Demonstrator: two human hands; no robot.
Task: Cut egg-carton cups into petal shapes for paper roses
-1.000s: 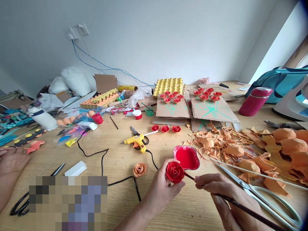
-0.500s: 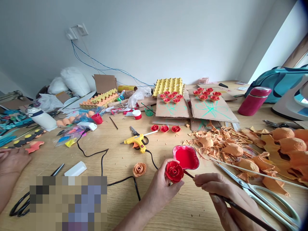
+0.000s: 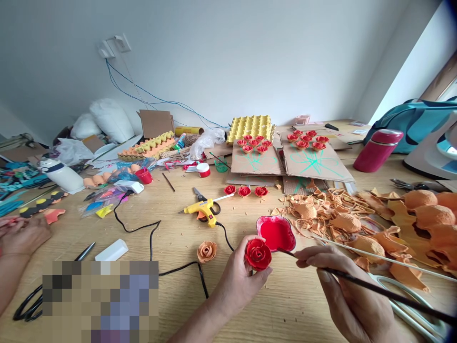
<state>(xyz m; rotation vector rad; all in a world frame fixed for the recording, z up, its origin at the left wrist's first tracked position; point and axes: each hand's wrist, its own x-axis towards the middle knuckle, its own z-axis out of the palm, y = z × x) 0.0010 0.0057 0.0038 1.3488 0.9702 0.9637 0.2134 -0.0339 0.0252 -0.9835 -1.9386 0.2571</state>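
Note:
Between the thumb and fingers of my left hand (image 3: 238, 278) is a red painted paper rose (image 3: 258, 254), its face turned up toward me. My right hand (image 3: 346, 286) is closed around a dark-handled paintbrush (image 3: 333, 272). The brush tip is at the near edge of a dish of red paint (image 3: 275, 220), just right of the rose and apart from it. An unpainted orange rose (image 3: 207, 251) lies on the table left of my left hand. Three red roses (image 3: 244, 191) sit in a row beyond the dish.
A yellow glue gun (image 3: 200, 208) rests by scissors, its black cord crossing the table. Orange egg-carton scraps (image 3: 332, 214) and large scissors (image 3: 410, 305) are on the right. Cardboard sheets (image 3: 314, 164) carry more red roses. Another person's hand (image 3: 30, 233) is at the far left.
My right hand has moved the brush up and right, from the rose's edge to the paint dish. The left hand and rose have stayed put. The other person's hand has shifted slightly.

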